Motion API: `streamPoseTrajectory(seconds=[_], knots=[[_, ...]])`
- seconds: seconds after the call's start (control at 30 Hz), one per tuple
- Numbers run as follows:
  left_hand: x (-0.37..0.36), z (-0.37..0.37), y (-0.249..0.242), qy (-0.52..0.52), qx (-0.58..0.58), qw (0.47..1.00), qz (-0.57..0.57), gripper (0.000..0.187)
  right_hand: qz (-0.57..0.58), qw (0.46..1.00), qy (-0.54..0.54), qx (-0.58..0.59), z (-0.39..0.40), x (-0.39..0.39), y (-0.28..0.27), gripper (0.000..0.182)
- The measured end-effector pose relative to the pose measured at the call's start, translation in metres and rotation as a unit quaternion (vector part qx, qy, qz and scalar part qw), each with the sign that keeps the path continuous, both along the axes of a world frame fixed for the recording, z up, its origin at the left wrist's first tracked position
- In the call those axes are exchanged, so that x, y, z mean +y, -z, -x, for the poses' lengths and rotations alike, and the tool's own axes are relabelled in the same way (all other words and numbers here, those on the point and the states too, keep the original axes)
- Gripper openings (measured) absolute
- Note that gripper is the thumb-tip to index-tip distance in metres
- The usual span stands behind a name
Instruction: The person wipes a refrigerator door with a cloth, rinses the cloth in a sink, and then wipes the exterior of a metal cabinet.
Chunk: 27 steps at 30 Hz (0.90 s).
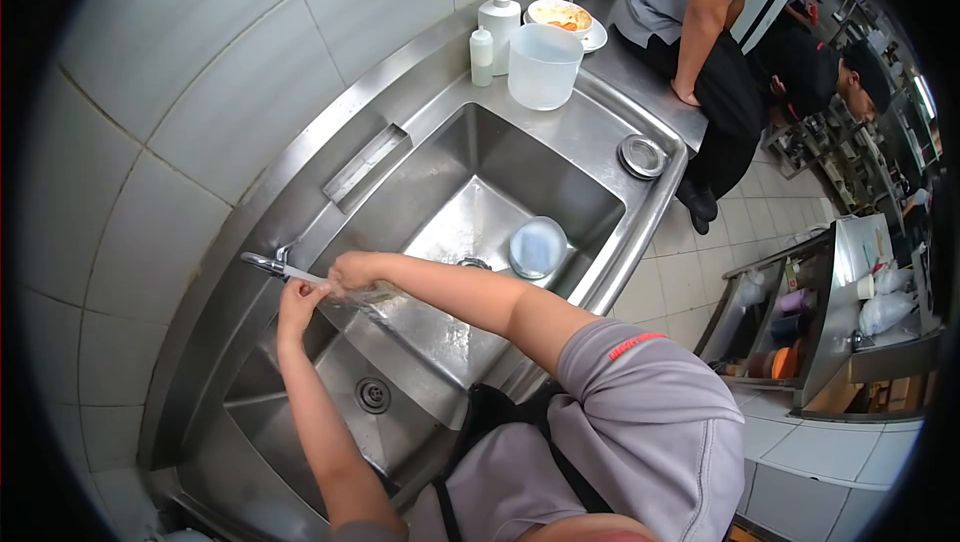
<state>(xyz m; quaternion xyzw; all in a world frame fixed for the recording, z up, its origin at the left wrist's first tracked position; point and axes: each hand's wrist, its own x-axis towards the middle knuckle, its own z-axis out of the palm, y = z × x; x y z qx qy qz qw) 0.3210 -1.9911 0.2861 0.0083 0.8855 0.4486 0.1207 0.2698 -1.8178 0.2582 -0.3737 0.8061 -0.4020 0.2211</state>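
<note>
At the metal tap on the sink's wall side, my two hands meet. A pale strip, either a short tube or a water stream, runs from the spout to my fingers. My left hand is closed, its fingertips pinched together at this strip. Just beyond it, my right hand has its fingers curled in close to the left fingertips; what they grip is hidden. Water sprays out below my right hand into the double steel sink. A round translucent container sits in the farther basin.
On the far ledge stand a white tub, a pump bottle, a squeeze bottle and a food-stained bowl. Round metal lids lie at the corner. A person leans on the counter beyond; others are behind.
</note>
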Motion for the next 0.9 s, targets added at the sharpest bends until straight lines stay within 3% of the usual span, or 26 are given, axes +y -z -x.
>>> streamPoseTrajectory(seconds=[0.03,0.07,0.13,0.17,0.23,0.27,0.33,0.37,0.4,0.43,0.47,0.5,0.57,0.6,0.67,0.73,0.8,0.83,0.9], knots=[[0.000,-0.002,0.002,-0.030,0.026,0.992,-0.119,0.041,-0.014,1.000,0.027,-0.003,0.000,-0.009,-0.002,0.023],[0.002,-0.004,0.005,-0.031,0.026,0.993,-0.115,0.041,-0.010,1.000,0.025,-0.004,0.003,-0.015,-0.005,0.023],[0.012,-0.008,0.013,0.005,-0.035,0.934,-0.356,0.059,0.007,0.984,-0.047,0.174,0.009,-0.020,-0.013,0.020],[0.018,-0.009,0.016,0.002,-0.035,0.934,-0.356,0.059,0.007,0.984,-0.049,0.173,0.009,-0.017,-0.016,0.020],[0.027,-0.008,0.017,-0.017,-0.043,0.881,-0.471,0.062,0.086,0.991,0.091,-0.040,0.005,-0.011,-0.034,0.016],[0.033,-0.006,0.022,0.006,-0.044,0.900,-0.435,0.061,0.064,0.989,0.126,-0.042,0.005,-0.011,-0.039,0.016],[0.055,-0.008,0.023,-0.050,-0.029,0.923,-0.380,0.054,0.043,0.987,0.156,0.010,0.016,-0.022,-0.033,0.015],[0.049,0.001,0.055,-0.130,-0.061,0.906,-0.398,0.040,0.074,0.988,0.135,0.023,0.010,-0.015,-0.051,0.015],[0.054,-0.002,0.056,-0.145,-0.104,0.908,-0.379,0.033,0.094,0.986,0.135,0.023,0.009,-0.017,-0.060,0.017],[0.060,0.001,0.064,-0.138,-0.072,0.965,-0.210,0.038,0.106,0.977,0.187,0.011,0.014,-0.025,-0.064,0.018],[0.066,-0.003,0.070,-0.084,-0.035,0.977,-0.192,0.042,0.061,0.982,0.175,0.047,0.000,-0.011,-0.113,0.017],[0.071,-0.006,0.078,-0.029,0.000,0.985,-0.172,0.047,0.105,0.981,0.156,0.049,0.006,-0.008,-0.127,0.017],[0.079,-0.007,0.099,-0.072,-0.070,0.988,-0.119,0.039,0.161,0.971,0.174,-0.019,0.011,-0.003,-0.156,0.016],[0.079,-0.006,0.125,-0.044,-0.088,0.983,-0.155,0.039,0.112,0.974,0.193,0.028,0.007,0.003,-0.179,0.022],[0.083,-0.005,0.141,-0.022,-0.081,0.978,-0.190,0.040,0.191,0.970,0.153,0.000,0.010,0.008,-0.192,0.027],[0.093,-0.015,0.113,-0.045,-0.061,0.979,-0.187,0.039,0.167,0.980,0.110,-0.011,0.014,0.005,-0.186,0.026],[0.100,-0.022,0.076,-0.153,-0.024,0.961,-0.228,0.035,0.124,0.990,0.062,0.004,0.022,0.001,-0.150,0.027],[0.095,-0.017,0.082,-0.162,-0.020,0.959,-0.230,0.035,0.104,0.994,0.029,0.009,0.028,-0.003,-0.127,0.028],[0.078,0.003,0.096,-0.197,-0.104,0.961,-0.167,0.046,-0.071,0.986,0.048,0.140,0.024,-0.009,-0.098,0.028]])
